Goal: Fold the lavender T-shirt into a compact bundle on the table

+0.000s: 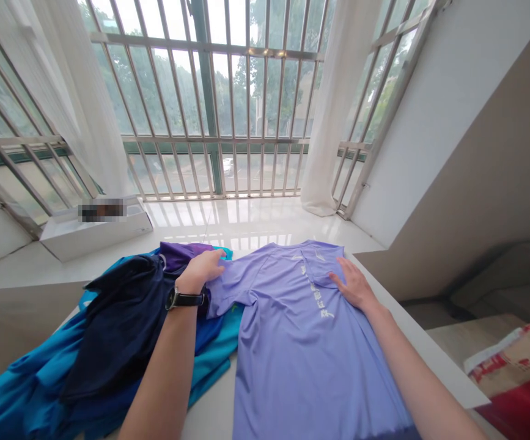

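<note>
A lavender T-shirt (pixel 287 354) with white printed characters down its front lies spread on the white surface. Its right-hand sleeve is folded inward over the chest. My left hand (pixel 203 269), with a black-strapped watch on the wrist, rests at the outer end of the left-hand sleeve, fingers stretched and nothing visibly gripped. Against the shirt's right edge, beside the folded sleeve, my right hand (pixel 354 286) lies open with fingers spread. Left of the shirt is a loose pile of clothes: a dark navy garment (pixel 118 330) over bright blue ones (pixel 30 385), with a purple piece (pixel 182 252) behind.
A white box (pixel 99 235) with a blurred-out patch on top stands on the sill at left. White curtains (pixel 326 122) hang before the barred window (pixel 228 91). A red and tan paper bag (pixel 521 366) sits low at right, beyond the surface's edge.
</note>
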Motion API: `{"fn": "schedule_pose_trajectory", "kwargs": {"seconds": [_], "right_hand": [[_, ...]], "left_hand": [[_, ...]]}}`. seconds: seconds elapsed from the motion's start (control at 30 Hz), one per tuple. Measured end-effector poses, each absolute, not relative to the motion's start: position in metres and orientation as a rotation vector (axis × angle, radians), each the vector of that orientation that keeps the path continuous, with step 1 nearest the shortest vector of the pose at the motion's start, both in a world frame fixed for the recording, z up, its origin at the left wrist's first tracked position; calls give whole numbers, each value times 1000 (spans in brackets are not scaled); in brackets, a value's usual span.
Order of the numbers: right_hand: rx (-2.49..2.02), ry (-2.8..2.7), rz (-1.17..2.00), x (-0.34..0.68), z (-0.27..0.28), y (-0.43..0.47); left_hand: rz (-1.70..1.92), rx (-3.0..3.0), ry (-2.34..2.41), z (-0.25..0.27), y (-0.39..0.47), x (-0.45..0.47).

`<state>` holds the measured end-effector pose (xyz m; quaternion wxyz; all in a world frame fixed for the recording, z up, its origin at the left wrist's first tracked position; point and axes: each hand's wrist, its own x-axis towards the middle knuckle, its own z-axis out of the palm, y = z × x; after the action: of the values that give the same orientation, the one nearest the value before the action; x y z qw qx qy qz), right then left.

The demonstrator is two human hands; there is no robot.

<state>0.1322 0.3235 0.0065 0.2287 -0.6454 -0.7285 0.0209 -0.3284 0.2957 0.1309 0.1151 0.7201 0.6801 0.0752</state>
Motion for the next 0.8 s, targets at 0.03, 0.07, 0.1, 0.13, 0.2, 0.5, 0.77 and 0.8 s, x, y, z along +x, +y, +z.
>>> {"fn": "schedule_pose_trajectory", "kwargs": {"seconds": [0.03,0.07,0.1,0.13,0.2,0.5,0.77,0.8], "right_hand": [[-1711,-1955,21,131,12,321],[-1646,-1900,-17,127,20,319],[-1584,-1842,-52,121,29,317],[-1528,-1791,-82,112,39,315],[-1410,-1743,-97,86,62,313],[-1013,-1803,261,-46,71,303],[-973,-1609,1033,-69,35,289],[-946,-1586,1156,-70,35,288]], "left_hand": [[235,2126,1977,134,294,-330],[223,2143,1968,137,293,-331],[205,2154,1963,141,292,-331],[212,2162,1963,144,291,-331],[238,2167,1978,149,290,-330],[689,2089,1483,142,297,-315],[796,2050,1232,137,304,-286],[817,2051,1212,136,305,-281]]}}
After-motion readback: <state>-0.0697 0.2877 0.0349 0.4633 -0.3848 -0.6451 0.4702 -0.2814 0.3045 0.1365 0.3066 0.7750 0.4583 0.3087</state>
